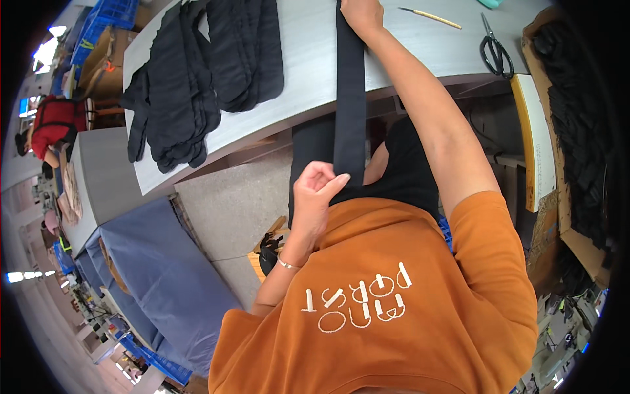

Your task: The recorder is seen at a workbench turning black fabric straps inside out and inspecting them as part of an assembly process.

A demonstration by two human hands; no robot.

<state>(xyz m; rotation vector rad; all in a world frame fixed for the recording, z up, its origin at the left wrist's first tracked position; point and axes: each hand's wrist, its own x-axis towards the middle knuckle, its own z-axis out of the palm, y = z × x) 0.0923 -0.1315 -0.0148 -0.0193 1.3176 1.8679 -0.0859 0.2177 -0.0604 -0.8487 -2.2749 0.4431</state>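
A long black fabric strip [350, 98] runs from the far part of the grey-white table [308, 59] over its near edge and down to my lap. Around its lower end, my left hand [312, 197] is closed, with thumb and fingertips at the fabric's edge. Farther up, my right hand [363, 16] is closed at the strip's right side on the tabletop; part of its fingers is cut off by the picture's upper edge. Stacks of black fabric pieces [180, 92] lie at the table's left, some overhanging the near edge.
To the right lie a thin pointed tool with a pale handle [436, 18] and black-handled scissors [495, 54]. A cardboard box [590, 253] of dark pieces stands beyond them. Blue cloth [157, 276] covers something at left, near a person in red [59, 125].
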